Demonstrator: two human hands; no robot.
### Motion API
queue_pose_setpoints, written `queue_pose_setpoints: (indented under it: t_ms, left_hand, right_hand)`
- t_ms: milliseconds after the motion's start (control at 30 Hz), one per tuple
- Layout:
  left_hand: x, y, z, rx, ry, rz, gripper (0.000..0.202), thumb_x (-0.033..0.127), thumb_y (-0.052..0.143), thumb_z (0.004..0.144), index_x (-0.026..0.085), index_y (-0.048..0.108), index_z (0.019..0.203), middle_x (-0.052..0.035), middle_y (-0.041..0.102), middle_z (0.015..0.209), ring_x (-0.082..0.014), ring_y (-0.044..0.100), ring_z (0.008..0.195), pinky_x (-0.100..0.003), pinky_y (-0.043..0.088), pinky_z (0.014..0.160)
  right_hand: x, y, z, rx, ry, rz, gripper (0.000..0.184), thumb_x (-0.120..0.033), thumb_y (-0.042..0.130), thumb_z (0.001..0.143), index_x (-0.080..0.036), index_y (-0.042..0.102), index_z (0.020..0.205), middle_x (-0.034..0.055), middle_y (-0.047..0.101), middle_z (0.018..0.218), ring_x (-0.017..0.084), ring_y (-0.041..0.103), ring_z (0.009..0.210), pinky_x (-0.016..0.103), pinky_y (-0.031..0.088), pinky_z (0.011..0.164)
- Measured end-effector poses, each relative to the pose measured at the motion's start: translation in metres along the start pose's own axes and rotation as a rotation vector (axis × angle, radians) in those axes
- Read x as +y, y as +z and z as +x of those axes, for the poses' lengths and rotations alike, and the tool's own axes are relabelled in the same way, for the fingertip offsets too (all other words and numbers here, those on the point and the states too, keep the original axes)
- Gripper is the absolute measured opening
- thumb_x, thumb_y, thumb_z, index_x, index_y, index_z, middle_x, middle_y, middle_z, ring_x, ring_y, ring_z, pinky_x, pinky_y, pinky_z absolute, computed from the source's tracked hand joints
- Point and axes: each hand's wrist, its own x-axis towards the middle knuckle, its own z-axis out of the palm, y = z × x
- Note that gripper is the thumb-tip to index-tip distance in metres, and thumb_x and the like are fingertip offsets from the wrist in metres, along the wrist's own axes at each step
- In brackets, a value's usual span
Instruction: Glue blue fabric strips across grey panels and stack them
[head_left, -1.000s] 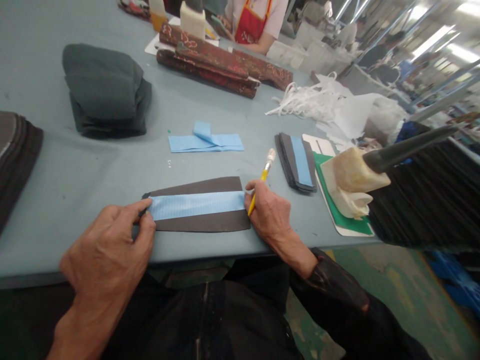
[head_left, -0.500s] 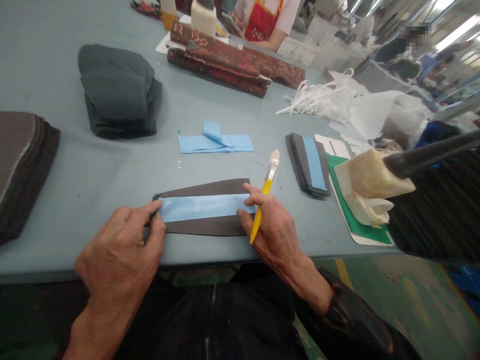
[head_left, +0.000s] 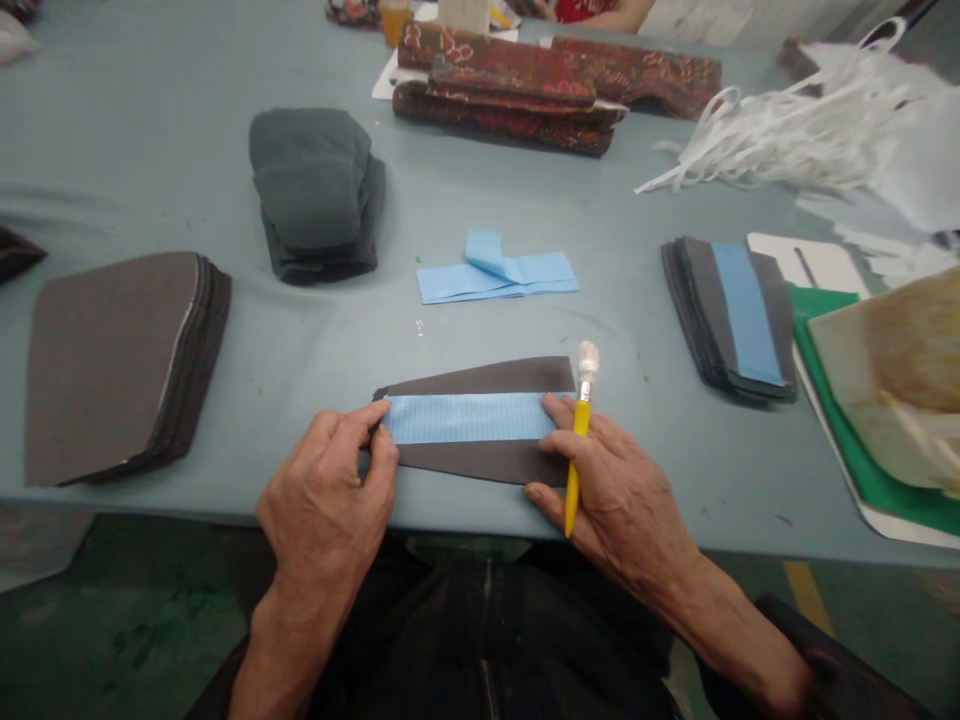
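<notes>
The left hand (head_left: 330, 495) pinches the left end of a brown panel (head_left: 502, 461) on the table's near side (head_left: 465, 508). The right hand (head_left: 626, 490) grips a yellow brush (head_left: 582, 418), fingers touching the right end of the panel's blue strip (head_left: 465, 418).

The blue strip (head_left: 465, 418) looks papery and finely ribbed, the brown sheet (head_left: 484, 463) beneath it matt. My brush (head_left: 580, 425) has a smooth handle (head_left: 574, 490) and a metal collar (head_left: 583, 391). At my eleven o'clock, the bundled cloth (head_left: 311, 185) is dull and soft-looking.
</notes>
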Motion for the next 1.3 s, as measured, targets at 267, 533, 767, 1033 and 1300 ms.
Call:
queue_pose_setpoints:
  t_ms: [267, 533, 767, 1033, 1300]
  left_hand:
    - [0.004, 0.002, 0.005, -0.004, -0.063, -0.025, 0.025, 0.04, 0.058, 0.104, 0.031, 0.079, 0.113, 0.0002, 0.074, 0.093, -0.021, 0.067, 0.083, -0.034, 0.036, 0.069]
    - [0.009, 0.004, 0.009, -0.026, -0.118, -0.017, 0.021, 0.043, 0.06, 0.103, 0.03, 0.076, 0.105, 0.0006, 0.07, 0.09, -0.0207, 0.064, 0.082, -0.034, 0.036, 0.07]
    - [0.011, 0.004, 0.01, -0.022, -0.142, -0.015, 0.021, 0.043, 0.06, 0.101, 0.029, 0.076, 0.104, 0.0002, 0.069, 0.09, -0.02, 0.063, 0.08, -0.034, 0.035, 0.069]
    - [-0.001, -0.004, 0.014, -0.084, -0.178, -0.136, 0.029, 0.045, 0.064, 0.093, 0.028, 0.078, 0.111, 0.001, 0.07, 0.085, -0.018, 0.06, 0.072, -0.032, 0.039, 0.069]
    - [-0.009, -0.008, 0.001, 0.125, -0.094, -0.166, 0.038, 0.045, 0.062, 0.097, 0.019, 0.076, 0.12, -0.0007, 0.07, 0.087, -0.0157, 0.054, 0.065, -0.034, 0.048, 0.073]
  right_hand:
    - [0.001, 0.0, 0.001, 0.007, -0.018, -0.004, 0.02, -0.04, 0.061, 0.107, -0.023, 0.059, 0.118, 0.0253, 0.07, 0.149, 0.036, 0.073, 0.133, 0.06, 0.063, 0.108]
    - [0.004, -0.006, 0.0, -0.022, -0.051, -0.04, 0.022, -0.041, 0.061, 0.106, -0.024, 0.058, 0.119, 0.024, 0.07, 0.15, 0.037, 0.072, 0.135, 0.059, 0.061, 0.111]
    - [0.014, -0.01, -0.013, -0.05, -0.079, -0.063, 0.023, -0.042, 0.061, 0.105, -0.024, 0.059, 0.121, 0.0227, 0.068, 0.154, 0.038, 0.071, 0.136, 0.06, 0.058, 0.113]
    - [0.014, -0.007, -0.018, 0.012, -0.073, -0.053, 0.022, -0.039, 0.063, 0.105, -0.023, 0.061, 0.119, 0.0235, 0.069, 0.152, 0.038, 0.071, 0.135, 0.06, 0.058, 0.113]
    - [0.013, -0.007, -0.017, 0.028, -0.09, -0.056, 0.022, -0.037, 0.062, 0.105, -0.021, 0.061, 0.12, 0.0256, 0.07, 0.149, 0.04, 0.073, 0.131, 0.06, 0.061, 0.11]
